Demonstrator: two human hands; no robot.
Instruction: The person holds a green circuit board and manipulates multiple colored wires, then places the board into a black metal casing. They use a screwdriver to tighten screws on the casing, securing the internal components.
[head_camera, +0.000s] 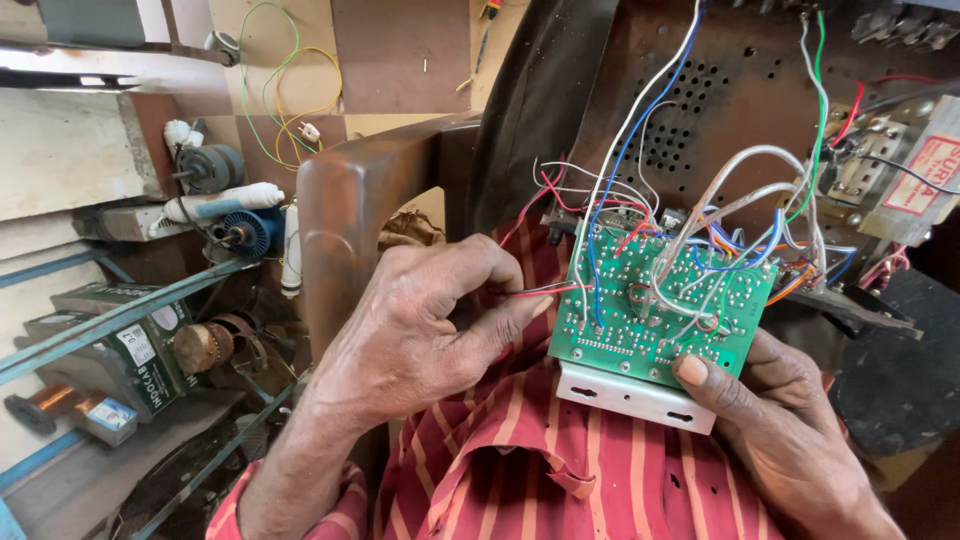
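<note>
Head cam, steep down, close-up.

From my headset view I take the green circuit board as landmark. Up and to its right, a rectangular white label with red border and red print sits on a metal block. Far to its left, low on the shelf, a dark green box-shaped unit carries a small white rectangular sticker. Below that, a small white-and-blue label faces up.

Left hand pinches red wire; right hand grips green circuit board by lower edge.
</note>
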